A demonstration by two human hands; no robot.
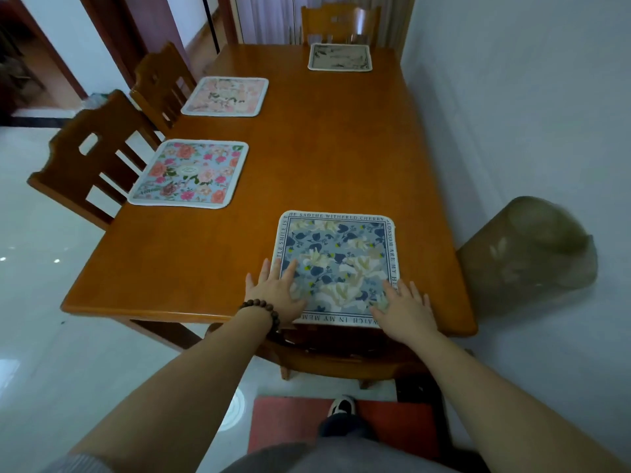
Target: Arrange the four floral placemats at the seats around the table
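Note:
A blue-grey floral placemat (338,264) with lettering round its border lies flat at the near edge of the wooden table (327,148). My left hand (278,288) rests flat on its near left corner, fingers spread. My right hand (403,310) rests flat on its near right corner. A bright pink-and-blue floral placemat (189,174) lies at the left side before a chair. A pale pink floral placemat (225,96) lies further along that side. A beige placemat (339,57) lies at the far end.
Two wooden chairs (92,158) (160,80) stand along the left side, one chair (341,23) at the far end, and a chair (341,353) below my hands. A white wall (512,97) runs along the right. A brownish bin (532,254) stands on the floor at the right.

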